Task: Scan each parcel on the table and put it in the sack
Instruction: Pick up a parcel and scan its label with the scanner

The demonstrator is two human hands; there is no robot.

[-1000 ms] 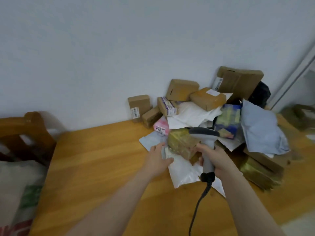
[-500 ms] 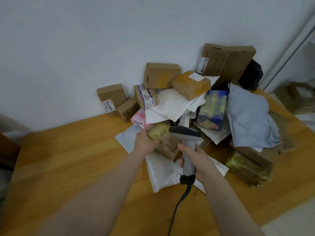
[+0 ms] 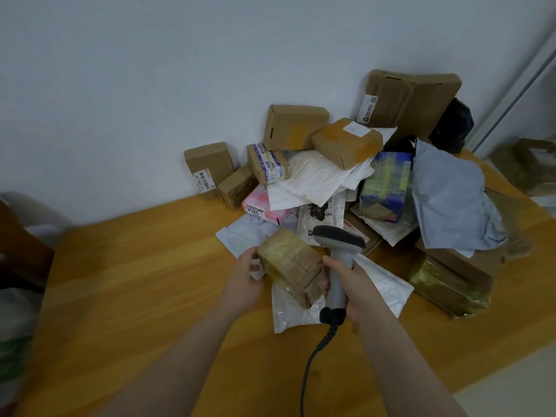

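Observation:
My left hand grips the left end of a small taped brown box, held just above the wooden table. My right hand holds the grey handle of a barcode scanner, whose dark head sits just behind the box; its coiled cable hangs toward me. A pile of parcels lies behind against the wall. At the left edge a blurred sack shows.
The pile holds several brown cartons, white mailers, a pink packet, a blue wrapped parcel and a grey-blue bag. A white mailer lies under the box. A dark wooden chair stands at the left.
The taped box has come off the pile toward me in my left hand. The scanner stayed beside it. The view swung right, then back left.

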